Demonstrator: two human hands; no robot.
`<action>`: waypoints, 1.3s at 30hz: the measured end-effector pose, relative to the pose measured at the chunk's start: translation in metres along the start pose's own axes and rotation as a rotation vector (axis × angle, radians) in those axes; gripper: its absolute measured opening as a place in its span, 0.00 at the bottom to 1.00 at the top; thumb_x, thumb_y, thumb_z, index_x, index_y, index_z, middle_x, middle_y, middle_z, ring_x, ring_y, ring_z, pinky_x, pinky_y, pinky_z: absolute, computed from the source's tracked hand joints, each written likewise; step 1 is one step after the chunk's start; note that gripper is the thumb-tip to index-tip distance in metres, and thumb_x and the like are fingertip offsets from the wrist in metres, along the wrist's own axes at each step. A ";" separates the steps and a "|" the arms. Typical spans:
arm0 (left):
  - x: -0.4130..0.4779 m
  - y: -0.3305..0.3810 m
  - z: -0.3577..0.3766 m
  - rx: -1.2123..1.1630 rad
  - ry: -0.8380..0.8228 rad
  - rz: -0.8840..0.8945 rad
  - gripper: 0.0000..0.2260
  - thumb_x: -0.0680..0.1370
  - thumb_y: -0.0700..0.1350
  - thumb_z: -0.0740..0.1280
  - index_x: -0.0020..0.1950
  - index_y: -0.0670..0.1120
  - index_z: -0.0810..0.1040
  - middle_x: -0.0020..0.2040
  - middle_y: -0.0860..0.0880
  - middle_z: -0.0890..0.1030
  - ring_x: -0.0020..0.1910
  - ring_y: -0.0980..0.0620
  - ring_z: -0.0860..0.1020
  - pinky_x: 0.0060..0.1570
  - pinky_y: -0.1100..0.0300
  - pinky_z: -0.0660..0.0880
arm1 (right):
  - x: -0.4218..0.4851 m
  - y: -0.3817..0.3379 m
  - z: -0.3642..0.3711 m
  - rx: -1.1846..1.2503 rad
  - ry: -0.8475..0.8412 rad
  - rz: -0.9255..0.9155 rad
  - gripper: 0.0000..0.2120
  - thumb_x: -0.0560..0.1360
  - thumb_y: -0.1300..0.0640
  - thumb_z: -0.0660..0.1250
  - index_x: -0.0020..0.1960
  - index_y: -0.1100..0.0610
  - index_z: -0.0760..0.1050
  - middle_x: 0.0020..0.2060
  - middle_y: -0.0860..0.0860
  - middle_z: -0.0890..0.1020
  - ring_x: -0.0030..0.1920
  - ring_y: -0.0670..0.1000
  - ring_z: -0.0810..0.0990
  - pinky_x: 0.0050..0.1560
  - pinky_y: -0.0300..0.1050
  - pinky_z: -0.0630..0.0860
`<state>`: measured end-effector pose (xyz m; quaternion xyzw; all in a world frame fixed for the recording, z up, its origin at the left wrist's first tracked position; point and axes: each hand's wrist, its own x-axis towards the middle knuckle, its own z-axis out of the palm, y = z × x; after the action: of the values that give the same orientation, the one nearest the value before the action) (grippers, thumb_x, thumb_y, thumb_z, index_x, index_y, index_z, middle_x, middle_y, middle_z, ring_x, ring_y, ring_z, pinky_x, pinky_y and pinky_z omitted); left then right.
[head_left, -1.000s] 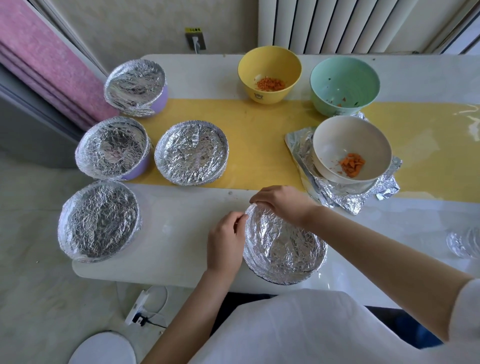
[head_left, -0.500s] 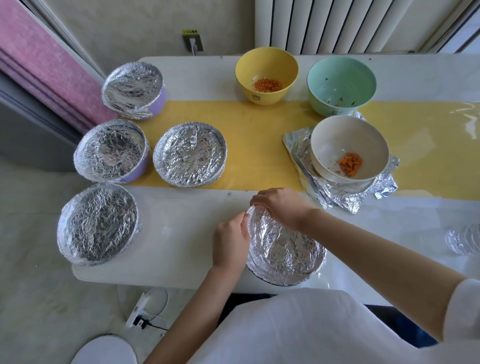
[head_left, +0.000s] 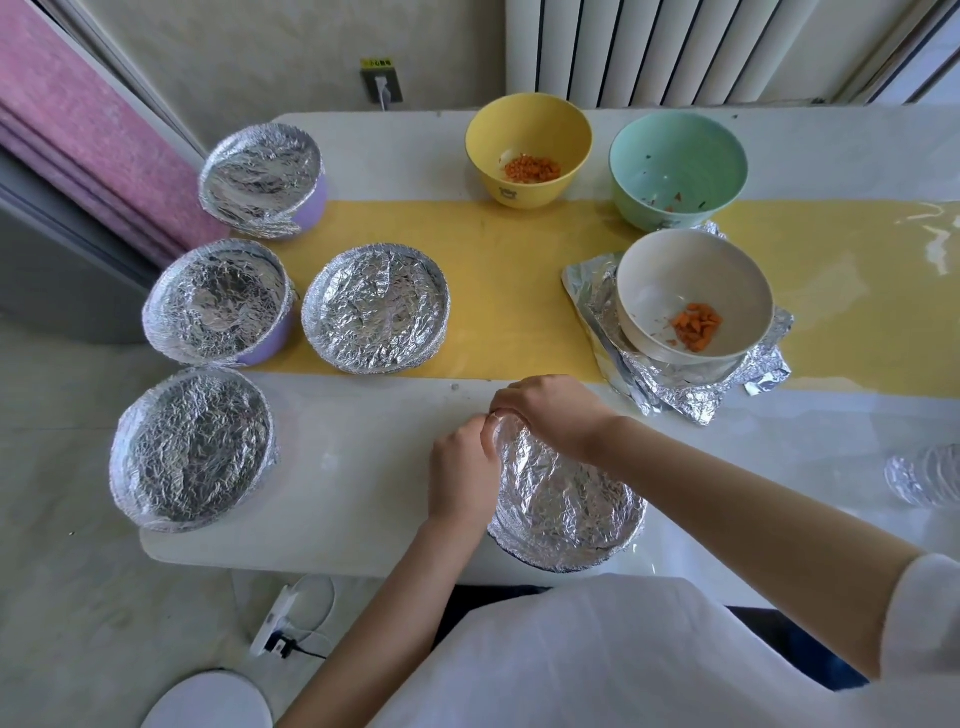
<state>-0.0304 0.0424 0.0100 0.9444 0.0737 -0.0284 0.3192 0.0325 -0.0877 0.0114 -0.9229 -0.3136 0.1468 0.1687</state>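
A foil-covered bowl (head_left: 566, 509) sits at the near edge of the white table (head_left: 363, 457), right in front of me. My left hand (head_left: 460, 475) is curled against the bowl's left rim and pinches the foil there. At the far rim my right hand (head_left: 553, 413) curls over the foil edge, its fingertips meeting those of the left hand. The foil is crumpled and sags into the bowl.
Several other foil-covered bowls (head_left: 376, 309) stand on the left half of the table. A yellow bowl (head_left: 527, 150) with orange bits, a green bowl (head_left: 678, 169) and a white bowl (head_left: 693, 296) on loose foil stand further back. More foil (head_left: 924, 475) lies at the right edge.
My two hands have closed together at the bowl's far-left rim, the left hand sliding up along the foil edge towards the right hand. The bowl has stayed in place.
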 end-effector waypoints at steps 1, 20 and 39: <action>0.000 0.000 0.000 0.009 -0.006 0.012 0.12 0.81 0.42 0.58 0.50 0.39 0.80 0.40 0.36 0.81 0.40 0.35 0.76 0.37 0.53 0.62 | -0.001 0.000 0.001 0.008 0.030 -0.010 0.14 0.78 0.63 0.59 0.60 0.53 0.77 0.51 0.51 0.82 0.50 0.55 0.80 0.47 0.46 0.74; -0.004 0.006 0.020 -0.463 0.041 -0.129 0.14 0.82 0.38 0.55 0.62 0.42 0.76 0.40 0.59 0.76 0.36 0.65 0.74 0.38 0.77 0.67 | -0.031 0.032 -0.007 0.292 0.235 0.287 0.11 0.79 0.62 0.61 0.57 0.60 0.79 0.46 0.56 0.84 0.44 0.56 0.82 0.43 0.41 0.73; 0.012 0.008 0.016 -0.443 -0.011 -0.167 0.09 0.78 0.42 0.62 0.38 0.43 0.71 0.29 0.49 0.73 0.30 0.48 0.70 0.33 0.58 0.65 | -0.006 0.013 -0.004 0.106 0.080 0.247 0.12 0.81 0.55 0.56 0.54 0.56 0.77 0.47 0.55 0.81 0.47 0.57 0.78 0.44 0.51 0.76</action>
<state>-0.0171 0.0280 0.0003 0.8418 0.1543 -0.0432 0.5155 0.0371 -0.1022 0.0109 -0.9493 -0.1825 0.1458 0.2105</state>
